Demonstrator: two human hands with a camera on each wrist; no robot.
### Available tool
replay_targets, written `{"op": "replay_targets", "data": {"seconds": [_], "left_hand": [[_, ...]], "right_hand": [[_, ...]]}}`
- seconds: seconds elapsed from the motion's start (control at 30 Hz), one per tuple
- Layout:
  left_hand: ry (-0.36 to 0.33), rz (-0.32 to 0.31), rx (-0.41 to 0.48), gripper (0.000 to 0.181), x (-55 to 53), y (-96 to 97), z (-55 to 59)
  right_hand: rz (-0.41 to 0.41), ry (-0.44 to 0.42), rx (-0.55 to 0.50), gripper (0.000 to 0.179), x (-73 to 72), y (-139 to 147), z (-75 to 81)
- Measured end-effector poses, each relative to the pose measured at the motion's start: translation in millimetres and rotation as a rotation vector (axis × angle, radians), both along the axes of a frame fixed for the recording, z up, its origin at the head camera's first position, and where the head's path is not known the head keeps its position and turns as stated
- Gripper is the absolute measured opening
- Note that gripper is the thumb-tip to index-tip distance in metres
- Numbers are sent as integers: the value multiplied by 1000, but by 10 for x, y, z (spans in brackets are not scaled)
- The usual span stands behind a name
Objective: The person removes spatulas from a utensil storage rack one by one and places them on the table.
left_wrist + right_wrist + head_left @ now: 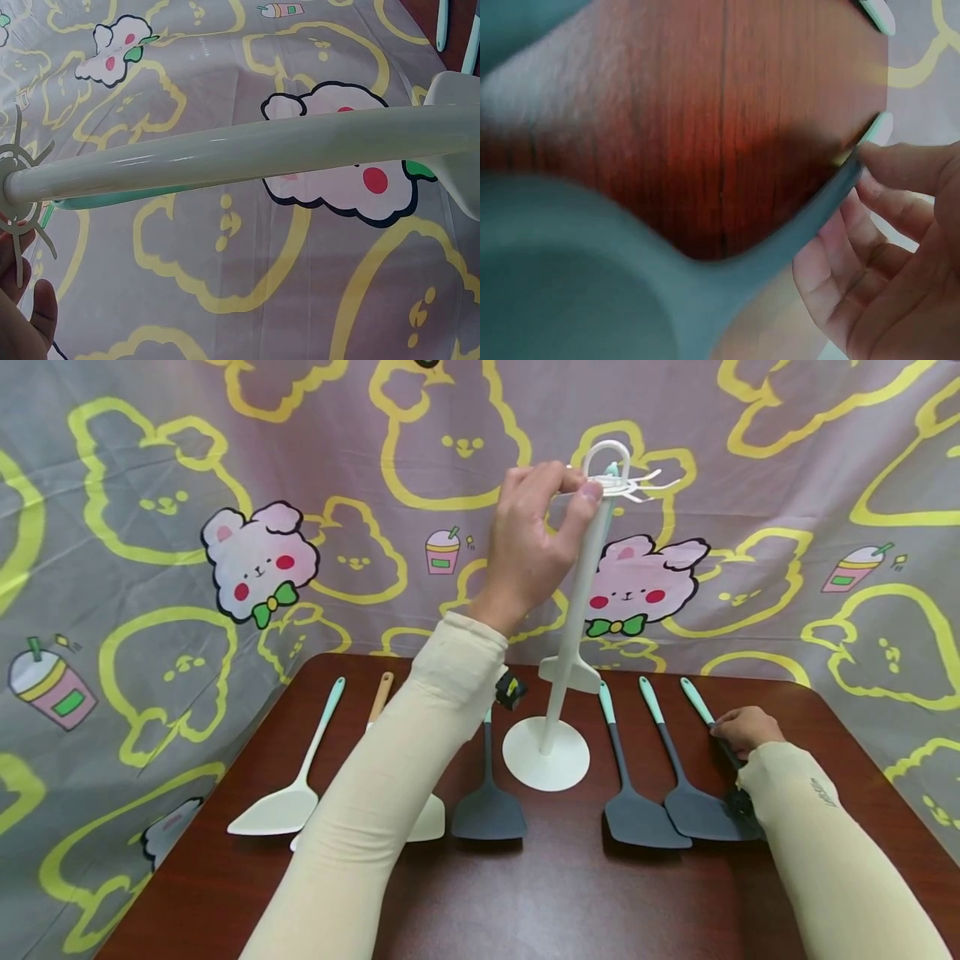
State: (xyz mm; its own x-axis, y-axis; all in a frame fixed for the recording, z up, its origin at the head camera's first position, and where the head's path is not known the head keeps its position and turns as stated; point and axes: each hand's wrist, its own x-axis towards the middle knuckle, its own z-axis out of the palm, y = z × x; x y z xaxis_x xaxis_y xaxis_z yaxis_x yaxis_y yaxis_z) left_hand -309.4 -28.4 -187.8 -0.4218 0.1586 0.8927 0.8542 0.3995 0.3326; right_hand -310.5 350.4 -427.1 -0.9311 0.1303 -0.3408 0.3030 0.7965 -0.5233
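Note:
My left hand (532, 531) grips the hooked top of a white utensil stand (573, 610), fingers and thumb at its ring of prongs. A white spatula (583, 677) hangs behind the pole; its mint handle (120, 198) shows in the left wrist view. At the table's right, my right hand (746, 729) pinches a grey spatula (780, 247) with a mint handle end between thumb and fingers. My sleeve covers most of this spatula's head in the head view. In the right wrist view its broad, round-shouldered head fills the lower left.
Two more grey spatulas (645, 822) (701, 814) lie left of my right hand. Another grey spatula (489, 814) lies near the stand's round base (546, 768). Farther left are a white spatula (281, 810) and a tan-handled utensil (385, 687), partly behind my left sleeve. A patterned cloth (360, 460) surrounds the table.

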Motion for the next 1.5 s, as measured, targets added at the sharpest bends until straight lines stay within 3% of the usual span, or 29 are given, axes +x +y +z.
{"op": "replay_targets", "data": {"seconds": [0.3,0.63,0.8,1.07,1.2,1.27,1.5], "left_hand": [[5,-2,-2,23,10,24,5],[15,21,8,25,11,-33,-7],[17,21,0,25,17,-50,0],[-100,45,-32,27,79,-37,28],[-141,36,-61,29,96,-54,58],[-130,34,-81,30,100,-78,77],[27,33,-45,34,152,-127,148]], "right_hand": [[46,17,34,46,41,29,132],[58,136,93,55,82,-66,298],[49,230,75,56,73,-129,371],[41,386,43,51,63,-332,570],[54,406,19,52,77,-485,719],[73,391,7,54,93,-568,794],[146,392,-46,56,244,-823,1058]]}}
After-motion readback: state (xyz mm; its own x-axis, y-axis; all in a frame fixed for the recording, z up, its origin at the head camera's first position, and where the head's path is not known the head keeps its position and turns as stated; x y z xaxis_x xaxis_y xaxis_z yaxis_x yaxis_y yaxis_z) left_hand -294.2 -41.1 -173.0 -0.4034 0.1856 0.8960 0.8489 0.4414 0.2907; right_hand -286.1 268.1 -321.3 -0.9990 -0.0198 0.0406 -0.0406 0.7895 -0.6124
